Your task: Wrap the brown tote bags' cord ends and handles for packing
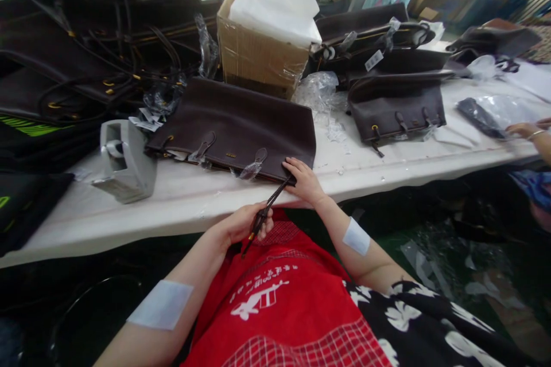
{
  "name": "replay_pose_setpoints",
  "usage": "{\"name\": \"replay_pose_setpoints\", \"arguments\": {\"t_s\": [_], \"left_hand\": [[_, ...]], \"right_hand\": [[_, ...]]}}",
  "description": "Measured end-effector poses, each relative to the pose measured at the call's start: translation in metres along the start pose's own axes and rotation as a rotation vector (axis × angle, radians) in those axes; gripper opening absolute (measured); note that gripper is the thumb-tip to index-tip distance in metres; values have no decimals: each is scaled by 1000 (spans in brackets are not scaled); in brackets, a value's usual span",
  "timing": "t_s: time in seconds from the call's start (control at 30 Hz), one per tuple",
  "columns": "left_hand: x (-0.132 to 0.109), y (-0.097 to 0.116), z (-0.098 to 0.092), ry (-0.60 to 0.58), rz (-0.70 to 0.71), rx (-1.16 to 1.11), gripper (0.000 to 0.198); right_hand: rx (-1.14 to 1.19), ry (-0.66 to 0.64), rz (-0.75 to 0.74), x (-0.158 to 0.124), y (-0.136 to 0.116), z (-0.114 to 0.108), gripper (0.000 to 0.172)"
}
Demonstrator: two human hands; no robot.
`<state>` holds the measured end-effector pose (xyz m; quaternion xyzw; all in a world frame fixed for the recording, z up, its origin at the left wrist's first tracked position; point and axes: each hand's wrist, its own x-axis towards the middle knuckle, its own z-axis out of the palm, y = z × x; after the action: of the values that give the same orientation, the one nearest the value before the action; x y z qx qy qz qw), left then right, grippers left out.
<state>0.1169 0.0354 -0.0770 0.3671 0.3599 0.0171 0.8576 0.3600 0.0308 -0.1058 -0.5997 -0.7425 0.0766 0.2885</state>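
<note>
A dark brown leather handbag point(241, 120) lies flat on the white table point(181, 200) in front of me. My left hand point(245, 222) is closed around a thin dark strap point(269, 206) with a gold end, held at the table's near edge above my red apron. The strap runs up to my right hand point(303, 180), which rests on the bag's near right corner with its fingers pinching the strap's other end. Clear plastic wraps the bag's handle tabs.
A grey tape dispenser point(124, 157) stands left of the bag. Dark bags with gold fittings pile up at the back left point(86, 51). Behind the bag sits a cardboard box of white sheets point(267, 40). More brown bags point(396, 106) lie to the right. Another person's hand point(527, 129) reaches in at the far right.
</note>
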Motion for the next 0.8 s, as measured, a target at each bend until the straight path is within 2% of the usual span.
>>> {"name": "replay_pose_setpoints", "arguments": {"t_s": [0.2, 0.57, 0.7, 0.77, 0.8], "left_hand": [[-13, -13, -7, -22, -14, -44, 34], [-32, -28, 0, 0, -1, -59, 36], [-31, -23, 2, 26, 20, -119, 35], [-32, -20, 3, 64, 45, -153, 35], [-32, -19, 4, 90, 64, -163, 35]], "right_hand": [[12, -7, -8, 0, 2, 2, 73], [-43, -7, -26, 1, 2, 0, 70], [-92, 65, -24, -5, -25, -11, 68], [-67, 139, 36, -18, -48, -14, 53], [-27, 159, 93, -26, -60, -13, 38]]}}
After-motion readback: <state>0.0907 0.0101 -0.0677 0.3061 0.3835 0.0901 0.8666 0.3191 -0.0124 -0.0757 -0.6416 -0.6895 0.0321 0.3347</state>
